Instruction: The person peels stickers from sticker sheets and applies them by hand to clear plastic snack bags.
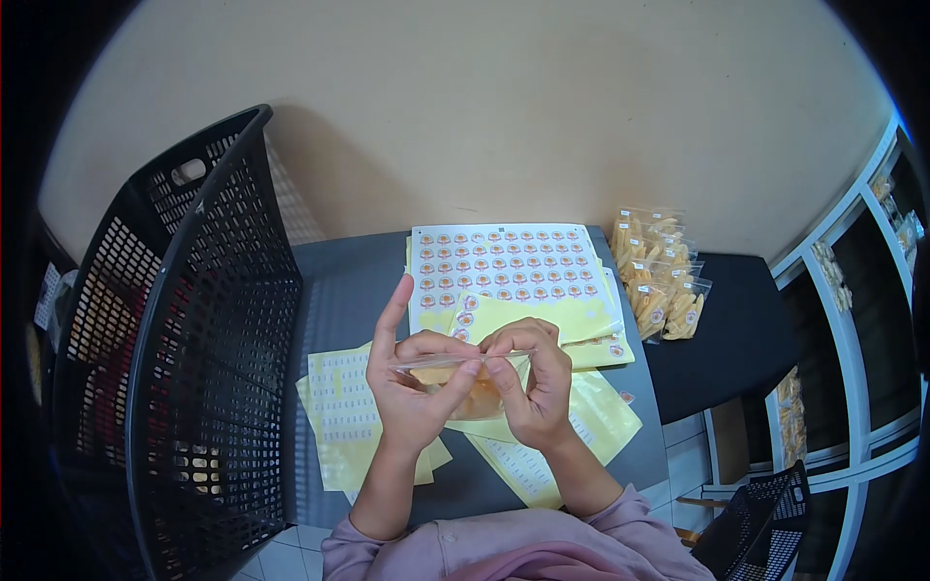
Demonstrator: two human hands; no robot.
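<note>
Between my two hands hangs a clear plastic bag (477, 399) with pale yellow-orange snack pieces inside. My left hand (412, 382) pinches the bag's top edge between thumb and bent fingers, with the index finger pointing up. My right hand (528, 382) pinches the same edge close beside it, thumb against curled fingers. The thumbs nearly meet at the middle of the edge. Under and behind the hands lie a sheet of round logo stickers (504, 261) and a partly peeled yellow sticker sheet (523, 315). Sheets of small printed labels (344, 407) lie left of my left hand.
A large black plastic crate (213, 339) stands at the left of the grey table (334, 266). Filled, labelled snack bags (664, 276) are piled at the right, by a black-covered surface (741, 329). White shelving (852, 368) and a smaller black basket (760, 523) are farther right.
</note>
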